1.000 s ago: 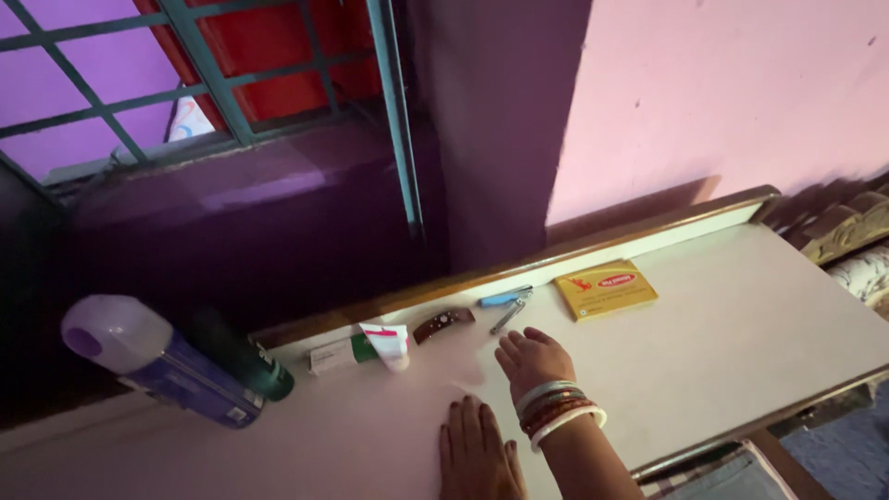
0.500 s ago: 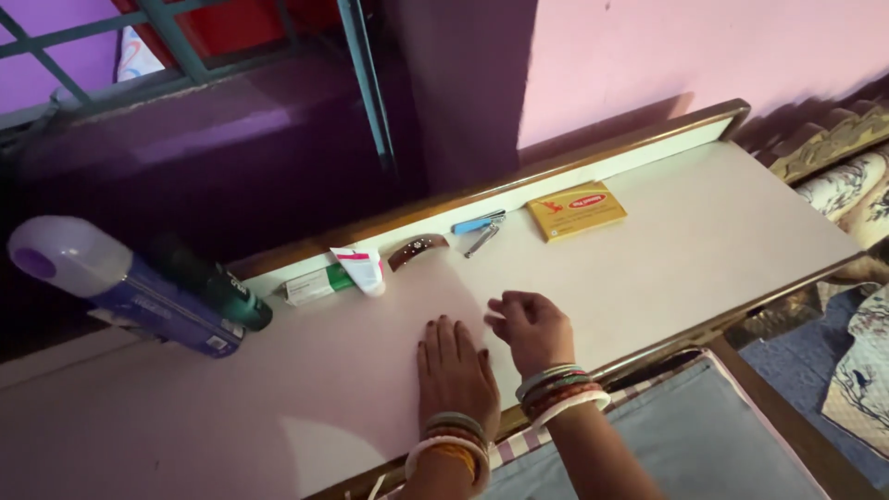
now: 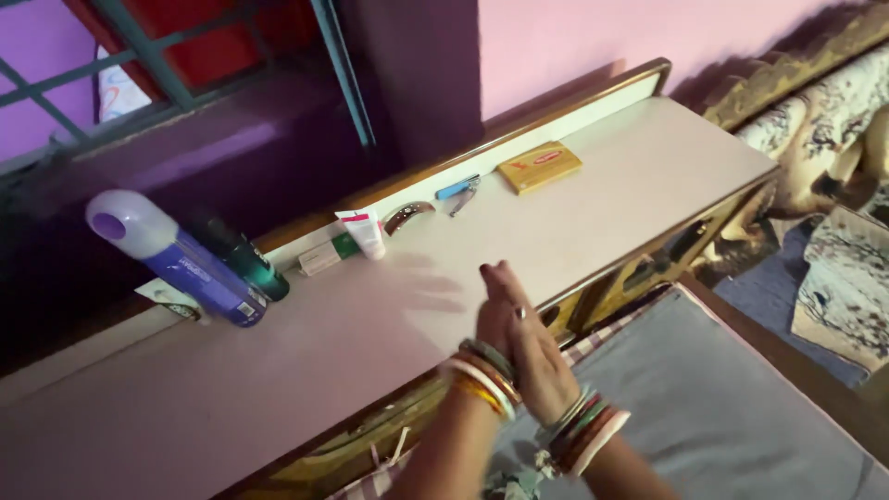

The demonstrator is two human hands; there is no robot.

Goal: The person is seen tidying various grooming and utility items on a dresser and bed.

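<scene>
**A:** so what are the hands doing? Both are lifted off the table (image 3: 648,167) and pressed palm to palm above its front edge. The left hand (image 3: 495,319) is mostly tucked behind the right hand (image 3: 530,347), fingers straight and pointing away from the camera. Neither grip is pinching or holding anything, just flat hand against flat hand. Stacks of bangles on both wrists.

**B:** what's closest to them?

**A:** Honestly nothing's really near. The closest bit is the bare pale tabletop under the fingertips. Everything else sits along the back rail, well apart from the hands: a small white tube (image 3: 363,233) standing on its cap, with a little green and white box (image 3: 326,256) lying just beside it on the left, and a brown curved hair clip (image 3: 407,216) on its right. Further right there's a blue-handled nail clipper (image 3: 458,191), then a flat yellow box (image 3: 539,166).

**B:** and the far left?

**A:** A blue spray can with a pale lilac cap (image 3: 171,257), tilted in the view, and a dark green bottle (image 3: 245,259) right next to it. Grey cloth (image 3: 722,398) sits below the table's front edge.
</scene>
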